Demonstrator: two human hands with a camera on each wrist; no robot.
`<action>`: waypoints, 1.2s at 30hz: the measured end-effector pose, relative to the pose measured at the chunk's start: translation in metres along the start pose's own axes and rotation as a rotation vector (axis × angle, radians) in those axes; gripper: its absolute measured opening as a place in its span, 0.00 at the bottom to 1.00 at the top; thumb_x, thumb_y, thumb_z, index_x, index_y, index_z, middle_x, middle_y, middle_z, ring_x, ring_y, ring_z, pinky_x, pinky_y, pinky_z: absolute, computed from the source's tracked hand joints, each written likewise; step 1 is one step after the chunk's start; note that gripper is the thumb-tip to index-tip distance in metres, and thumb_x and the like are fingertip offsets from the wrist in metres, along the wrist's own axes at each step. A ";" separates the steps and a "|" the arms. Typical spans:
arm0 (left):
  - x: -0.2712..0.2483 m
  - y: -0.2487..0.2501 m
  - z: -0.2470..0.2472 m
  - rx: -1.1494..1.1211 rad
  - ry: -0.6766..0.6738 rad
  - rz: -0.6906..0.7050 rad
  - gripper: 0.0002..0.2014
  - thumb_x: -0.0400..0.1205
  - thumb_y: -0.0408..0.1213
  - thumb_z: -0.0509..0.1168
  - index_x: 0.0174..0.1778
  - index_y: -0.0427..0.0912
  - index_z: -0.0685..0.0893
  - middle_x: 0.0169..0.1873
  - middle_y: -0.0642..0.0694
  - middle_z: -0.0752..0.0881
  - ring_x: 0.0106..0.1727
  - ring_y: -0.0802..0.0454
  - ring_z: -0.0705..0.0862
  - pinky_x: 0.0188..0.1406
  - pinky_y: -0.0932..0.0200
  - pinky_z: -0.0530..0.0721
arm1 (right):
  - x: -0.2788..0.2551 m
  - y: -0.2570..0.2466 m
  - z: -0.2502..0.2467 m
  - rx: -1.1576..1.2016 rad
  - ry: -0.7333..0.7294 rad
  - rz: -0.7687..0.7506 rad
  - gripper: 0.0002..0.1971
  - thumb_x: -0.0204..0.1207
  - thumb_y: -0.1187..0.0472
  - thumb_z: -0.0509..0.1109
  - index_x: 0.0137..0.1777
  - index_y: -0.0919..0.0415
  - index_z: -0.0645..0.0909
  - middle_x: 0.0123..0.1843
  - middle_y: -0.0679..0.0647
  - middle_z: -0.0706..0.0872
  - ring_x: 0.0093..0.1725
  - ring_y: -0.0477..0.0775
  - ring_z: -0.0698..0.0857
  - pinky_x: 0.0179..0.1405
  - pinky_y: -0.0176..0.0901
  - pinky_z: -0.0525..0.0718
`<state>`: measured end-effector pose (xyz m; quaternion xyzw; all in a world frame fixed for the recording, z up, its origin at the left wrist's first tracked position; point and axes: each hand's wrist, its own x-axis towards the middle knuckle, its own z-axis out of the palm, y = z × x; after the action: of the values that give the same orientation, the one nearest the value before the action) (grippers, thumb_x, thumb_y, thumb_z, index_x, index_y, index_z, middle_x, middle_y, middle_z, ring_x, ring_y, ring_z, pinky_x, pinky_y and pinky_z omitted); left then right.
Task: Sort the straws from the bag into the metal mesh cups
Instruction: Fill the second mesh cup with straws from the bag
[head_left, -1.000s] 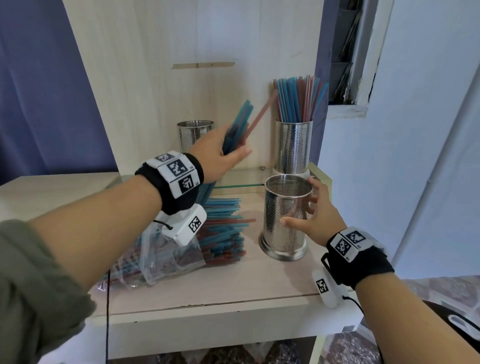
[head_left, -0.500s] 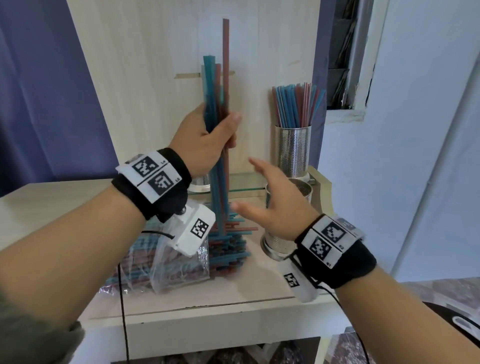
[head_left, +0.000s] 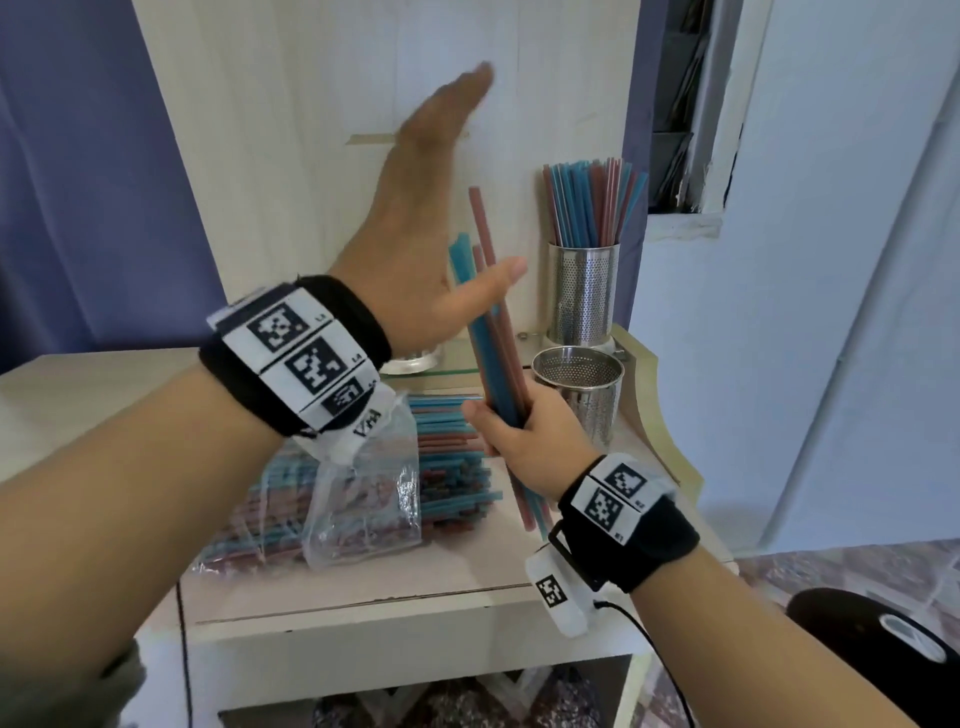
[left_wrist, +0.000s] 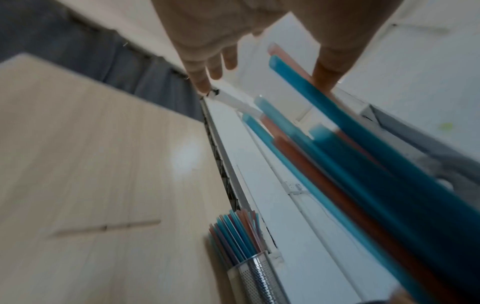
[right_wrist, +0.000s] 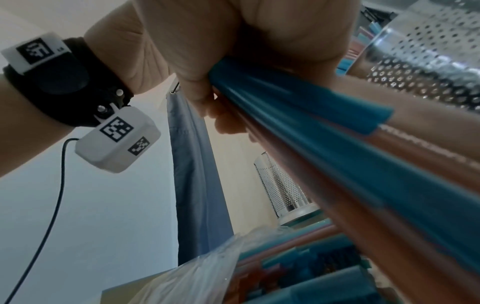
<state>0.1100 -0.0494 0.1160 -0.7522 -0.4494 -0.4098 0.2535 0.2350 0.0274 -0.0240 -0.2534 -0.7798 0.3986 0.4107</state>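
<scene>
My right hand grips a bundle of blue and red straws near its lower end and holds it nearly upright, tilted left. In the right wrist view the fingers curl round the bundle. My left hand is raised beside the bundle's upper part with fingers straight and spread. Its thumb lies by the straws; whether it touches them I cannot tell. An empty mesh cup stands just right of my right hand. The clear bag of straws lies on the table.
A second mesh cup, full of straws, stands at the back right on a raised glass ledge. The base of a third cup shows under my left wrist. A wooden panel rises behind; the table edge is near.
The straw bundle has passed from my left hand to my right, which left the empty cup. My left hand has let go, opened and risen. The bundle has dropped lower.
</scene>
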 end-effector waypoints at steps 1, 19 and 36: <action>0.004 -0.001 -0.001 0.063 -0.041 0.053 0.40 0.80 0.44 0.67 0.81 0.32 0.53 0.80 0.41 0.58 0.82 0.46 0.58 0.82 0.47 0.57 | -0.001 0.001 0.000 -0.019 -0.002 0.002 0.14 0.79 0.53 0.72 0.41 0.63 0.77 0.29 0.52 0.80 0.28 0.53 0.82 0.41 0.58 0.86; -0.058 -0.045 0.044 -0.093 -0.346 -0.514 0.21 0.86 0.49 0.55 0.73 0.46 0.73 0.66 0.49 0.81 0.63 0.59 0.78 0.64 0.60 0.76 | -0.001 0.035 -0.019 0.120 0.238 0.002 0.10 0.78 0.55 0.73 0.38 0.52 0.77 0.27 0.45 0.81 0.24 0.41 0.81 0.30 0.32 0.79; -0.123 -0.093 0.098 0.522 -0.989 -0.457 0.21 0.75 0.60 0.65 0.61 0.57 0.82 0.77 0.50 0.66 0.78 0.43 0.57 0.78 0.44 0.57 | -0.001 0.062 -0.023 0.093 0.213 0.038 0.14 0.79 0.51 0.71 0.40 0.61 0.76 0.25 0.48 0.80 0.24 0.42 0.79 0.28 0.31 0.79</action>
<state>0.0344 0.0100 -0.0390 -0.6510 -0.7499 0.0683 0.0961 0.2589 0.0706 -0.0683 -0.2898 -0.7075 0.4132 0.4948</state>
